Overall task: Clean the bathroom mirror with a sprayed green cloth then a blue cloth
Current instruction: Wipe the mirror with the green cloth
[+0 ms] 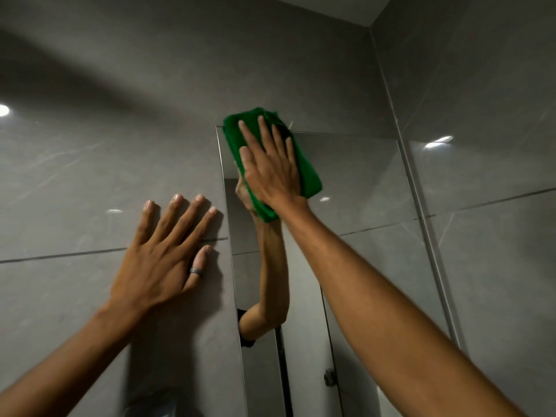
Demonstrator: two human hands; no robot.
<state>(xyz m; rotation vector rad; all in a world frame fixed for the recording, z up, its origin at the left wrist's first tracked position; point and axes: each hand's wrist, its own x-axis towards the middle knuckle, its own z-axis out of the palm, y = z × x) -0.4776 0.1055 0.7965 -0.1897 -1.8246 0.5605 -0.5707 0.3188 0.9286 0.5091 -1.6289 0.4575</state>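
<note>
The bathroom mirror hangs on the grey tiled wall, its top left corner near the middle of the view. A folded green cloth lies flat against that corner, reaching slightly over the mirror's top edge. My right hand presses on the cloth with its fingers spread and pointing up. My left hand rests flat on the wall tiles just left of the mirror, fingers apart, a ring on the thumb, holding nothing. The mirror reflects my right arm. No blue cloth is in view.
Glossy grey wall tiles surround the mirror. A side wall meets the mirror's right edge at a corner. The mirror reflects a door with a handle low down. The white ceiling is close above.
</note>
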